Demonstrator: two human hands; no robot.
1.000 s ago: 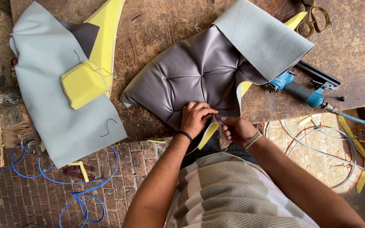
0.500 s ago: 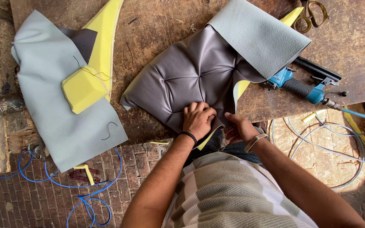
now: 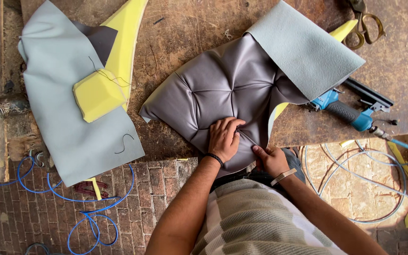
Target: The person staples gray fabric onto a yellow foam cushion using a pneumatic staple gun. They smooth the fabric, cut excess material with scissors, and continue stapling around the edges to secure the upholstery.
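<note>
my left hand point(image 3: 224, 138) lies flat on the grey tufted leather-like cushion cover point(image 3: 223, 89), fingers close together and a little bent, pressing the material near its lower edge. my right hand point(image 3: 271, 159) is just beside it, at the edge of the same cover where it hangs over the worn wooden workbench point(image 3: 190, 28). its fingertips seem to pinch a fold of the cover, but they are partly under the material, so i cannot tell how tight the grip is. the lowest part of the cover is hidden behind my hands and my body.

a flap of pale grey fabric backing point(image 3: 305, 47) is turned over at the upper right of the cover. near it lies a blue pneumatic staple gun point(image 3: 348, 111), its hose going out of view. brass-coloured scissors point(image 3: 367, 21) are cut off at the top edge. well apart on the left, a yellow foam block point(image 3: 97, 94) rests on a pale grey fabric sheet point(image 3: 67, 137).
</note>
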